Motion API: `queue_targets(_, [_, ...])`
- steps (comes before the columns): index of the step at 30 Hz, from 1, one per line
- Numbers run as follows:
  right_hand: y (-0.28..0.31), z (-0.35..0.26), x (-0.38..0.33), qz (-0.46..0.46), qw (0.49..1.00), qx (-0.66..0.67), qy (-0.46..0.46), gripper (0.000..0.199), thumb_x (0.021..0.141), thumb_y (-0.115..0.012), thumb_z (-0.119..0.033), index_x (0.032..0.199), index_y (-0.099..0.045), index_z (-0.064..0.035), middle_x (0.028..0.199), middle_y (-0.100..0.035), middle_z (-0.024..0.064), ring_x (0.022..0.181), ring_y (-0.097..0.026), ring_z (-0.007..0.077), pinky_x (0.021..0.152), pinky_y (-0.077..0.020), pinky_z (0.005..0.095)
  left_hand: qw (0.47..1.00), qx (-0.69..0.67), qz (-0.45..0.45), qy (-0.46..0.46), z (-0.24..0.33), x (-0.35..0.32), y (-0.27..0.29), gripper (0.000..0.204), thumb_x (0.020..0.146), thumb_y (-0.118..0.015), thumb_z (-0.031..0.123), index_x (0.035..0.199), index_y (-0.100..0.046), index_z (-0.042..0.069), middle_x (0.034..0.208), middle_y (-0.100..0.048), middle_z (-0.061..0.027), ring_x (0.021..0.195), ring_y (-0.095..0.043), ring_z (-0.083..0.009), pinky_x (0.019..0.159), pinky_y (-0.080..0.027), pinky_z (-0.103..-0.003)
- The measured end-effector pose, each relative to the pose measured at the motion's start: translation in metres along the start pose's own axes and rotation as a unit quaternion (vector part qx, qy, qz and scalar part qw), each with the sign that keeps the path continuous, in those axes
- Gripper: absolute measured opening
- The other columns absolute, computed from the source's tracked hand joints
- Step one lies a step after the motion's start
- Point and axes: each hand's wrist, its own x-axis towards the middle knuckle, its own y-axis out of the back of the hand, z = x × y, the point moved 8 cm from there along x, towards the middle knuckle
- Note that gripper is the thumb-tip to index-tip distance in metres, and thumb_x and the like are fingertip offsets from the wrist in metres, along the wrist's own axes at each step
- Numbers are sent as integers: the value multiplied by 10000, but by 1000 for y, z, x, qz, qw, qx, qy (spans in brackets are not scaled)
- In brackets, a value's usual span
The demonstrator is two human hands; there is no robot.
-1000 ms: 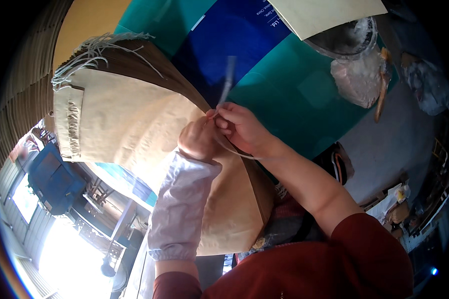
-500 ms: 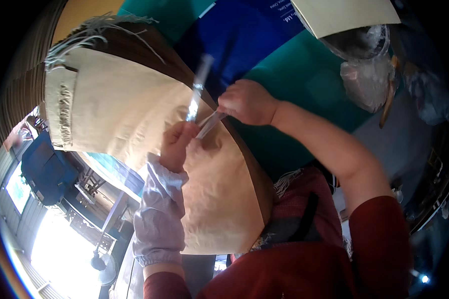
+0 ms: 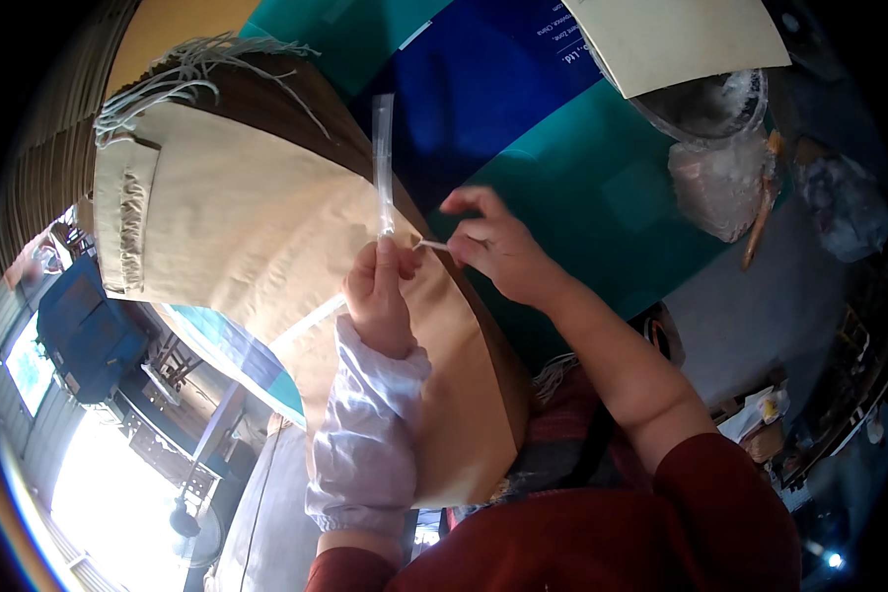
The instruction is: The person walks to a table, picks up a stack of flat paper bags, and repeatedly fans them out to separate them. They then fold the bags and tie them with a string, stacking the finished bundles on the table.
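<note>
A stack of brown paper sacks (image 3: 237,217) lies slantwise before me, white threads (image 3: 183,74) hanging from its far left end. My left hand (image 3: 380,291) is closed over the sacks, pinching a clear plastic strip (image 3: 383,163) whose free end stands up past the fingertips. Further along, a whitish length of strip (image 3: 311,321) crosses the top sack to the left of this hand. Just past the stack's right edge, my right hand (image 3: 498,247) pinches a short pale strip end (image 3: 434,245) between thumb and fingers, its index finger raised.
Beneath the stack lies a blue and green printed sheet (image 3: 553,168). At the upper right are a cream board (image 3: 681,39), a round container (image 3: 705,104), clear plastic bags (image 3: 715,183) and a wooden-handled tool (image 3: 760,212). A fan (image 3: 202,538) stands at the lower left.
My left hand has shifted right, and the strip's free end now stands more upright. The right hand has moved lower, from a fist to a fingertip pinch with its index finger lifted.
</note>
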Motion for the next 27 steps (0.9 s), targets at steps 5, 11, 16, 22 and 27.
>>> queue_targets(5, [-45, -30, -26, -125, 865, 462, -153, 236, 958, -493, -201, 836, -594, -27, 815, -539, -13, 825, -487, 72, 756, -403, 235, 978, 189, -22, -87, 56, -41, -15, 260, 943, -471, 117, 728, -531, -16, 629, -515, -74, 562, -465, -163, 526, -366, -270])
queue_targets(11, [-58, -141, -33, -316, 898, -23, 304, 286, 833, -613, -300, 672, -565, -67, 619, -570, 80, 573, -581, 272, 499, -429, 377, 858, 300, -326, -260, 128, -74, -3, 164, 721, -586, -20, 607, -475, 17, 584, -442, -117, 483, -430, -289, 459, -333, -392])
queue_targets(16, [-44, -151, -15, -311, 914, 50, 256, 367, 865, -589, -303, 589, -513, -74, 558, -512, 77, 512, -524, 262, 483, -397, 386, 931, 181, -306, -80, 121, -61, 32, 141, 739, -525, 9, 603, -489, 6, 611, -493, -129, 506, -466, -251, 474, -355, -351])
queue_targets(22, [-29, -86, 15, -237, 957, -57, 160, 284, 812, -669, -183, 627, -479, -83, 584, -442, 61, 532, -454, 235, 486, -364, 364, 976, -112, -189, 9, 61, -25, 28, 381, 941, -473, 213, 635, -513, -11, 665, -557, -111, 650, -484, -164, 586, -358, -292])
queue_targets(27, [-34, -65, -4, -69, 943, -270, 181, 108, 691, -679, -155, 759, -599, -130, 703, -591, 29, 688, -587, 240, 578, -458, 365, 940, 143, -219, -218, 78, -37, -19, 90, 842, -588, 4, 913, -640, -17, 1081, -544, -162, 1005, -540, -279, 849, -438, -375])
